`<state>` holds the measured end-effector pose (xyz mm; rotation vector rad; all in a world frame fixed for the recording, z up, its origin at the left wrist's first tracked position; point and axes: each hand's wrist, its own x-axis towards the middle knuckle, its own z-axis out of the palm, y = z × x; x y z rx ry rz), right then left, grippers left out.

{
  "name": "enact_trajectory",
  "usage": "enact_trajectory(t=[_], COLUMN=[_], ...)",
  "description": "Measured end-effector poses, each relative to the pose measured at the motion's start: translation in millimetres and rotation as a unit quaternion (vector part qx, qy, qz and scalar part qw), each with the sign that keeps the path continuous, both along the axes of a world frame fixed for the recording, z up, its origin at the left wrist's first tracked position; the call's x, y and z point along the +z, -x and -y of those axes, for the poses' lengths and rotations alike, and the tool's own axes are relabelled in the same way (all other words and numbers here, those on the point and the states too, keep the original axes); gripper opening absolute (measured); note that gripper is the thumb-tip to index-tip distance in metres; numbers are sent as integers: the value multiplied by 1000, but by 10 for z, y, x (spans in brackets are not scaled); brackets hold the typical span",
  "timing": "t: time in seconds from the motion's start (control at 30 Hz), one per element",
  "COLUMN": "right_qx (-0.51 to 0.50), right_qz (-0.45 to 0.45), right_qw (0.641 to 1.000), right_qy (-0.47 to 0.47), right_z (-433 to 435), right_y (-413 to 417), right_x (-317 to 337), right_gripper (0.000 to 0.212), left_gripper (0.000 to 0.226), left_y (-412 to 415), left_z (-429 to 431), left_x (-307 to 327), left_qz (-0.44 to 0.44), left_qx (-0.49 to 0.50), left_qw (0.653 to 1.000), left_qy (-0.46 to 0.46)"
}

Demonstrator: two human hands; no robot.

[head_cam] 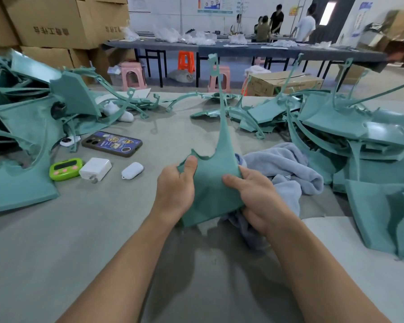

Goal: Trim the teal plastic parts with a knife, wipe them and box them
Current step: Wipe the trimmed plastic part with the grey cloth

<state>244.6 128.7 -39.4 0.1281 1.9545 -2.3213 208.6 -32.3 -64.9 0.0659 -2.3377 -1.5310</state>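
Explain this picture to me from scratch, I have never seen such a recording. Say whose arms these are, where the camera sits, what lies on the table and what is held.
There is no machine here. The single picture comes from a camera worn on a person's head, looking forward and down, so the two bare arms are the wearer's own. The left hand and the right hand both grip one teal plastic part, thumbs on its front face, its thin stem pointing up. A pale blue towel lies bunched under and beside the right hand. On the grey table are a left heap and a right heap of more teal parts. Near the left heap lie a phone, a green timer, a white charger and a small white case. No knife shows.
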Motion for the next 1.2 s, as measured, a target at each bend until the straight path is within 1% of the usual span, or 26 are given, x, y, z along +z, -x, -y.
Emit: enact_trajectory(t=[0.07,0.13,0.2,0.23,0.33,0.37,0.4,0.43,0.47,0.5,0.53,0.6,0.63,0.7,0.73,0.77,0.8,0.83,0.87,0.9,0.93,0.97,1.0,1.07,1.13,1.2], right_qx=[-3,-9,-17,-20,-57,-97,-146,-179,-181,-148,-99,-18,-16,-60,-76,-71,-52,-30,-12,-1,7,14,15,12,11,-23], right_qz=[7,19,33,38,8,-33,-93,-161,-222,-254,-250,-211,-198,-157,-126,-93,-73,-59,-53,-52,-52,-46,-41,-38,-31,-22], right_qw=[1000,999,998,997,997,995,979,940,894,871,882,939,954,979,989,992,992,993,994,995,995,995,996,997,998,998], right_qy=[12,31,52,60,50,-5,-110,-240,-345,-394,-386,-273,-224,-113,-29,50,89,99,95,84,81,84,82,62,49,51], right_z=[-4,-15,-23,-18,5,0,-20,-35,-18,41,128,345,424,406,323,212,78,-56,-172,-269,-349,-404,-453,-499,-517,-580], right_y=[-15,-2,15,8,-8,-20,-24,-44,-74,-112,-155,-226,-257,-288,-293,-324,-360,-416,-479,-552,-610,-680,-728,-831,-949,-1097], right_x=[9,2,10,18,6,-16,-30,-20,16,59,99,167,193,269,328,386,426,460,465,465,443,410,367,295,280,326], right_gripper=[17,17,16,16,15,21,33,44,52,57,64,72,70,49,34,25,24,25,25,26,26,26,27,30,30,23], left_gripper=[42,25,23,26,26,21,16,16,19,21,21,32,41,54,52,47,44,47,53,55,51,40,29,25,21,19], left_y=[12,20,18,16,6,-3,-7,-13,-25,-55,-114,-253,-326,-486,-546,-585,-619,-621,-607,-573,-577,-560,-586,-701,-805,-896], left_z=[3,5,10,16,11,10,21,35,53,60,47,-24,-74,-170,-197,-194,-160,-102,-29,34,60,61,18,-116,-282,-460], left_x=[-5,25,73,86,97,104,113,124,142,181,247,391,444,504,527,542,588,623,633,629,655,607,589,534,533,592], left_qz=[4,39,86,103,113,100,78,51,23,-7,-30,-43,-40,-27,-30,-58,-101,-126,-127,-103,-64,-10,37,55,43,19], left_qx=[-31,-75,-110,-123,-118,-96,-66,-37,-18,-20,-46,-143,-191,-248,-230,-187,-125,-59,-27,-52,-100,-157,-210,-252,-237,-215], left_qw=[999,988,961,948,941,948,956,963,967,964,956,935,923,911,924,951,978,990,991,993,992,979,962,951,953,963], left_qy=[-25,-126,-241,-276,-295,-287,-275,-260,-254,-265,-287,-322,-330,-330,-304,-237,-136,-18,42,31,-43,-125,-173,-169,-182,-162])
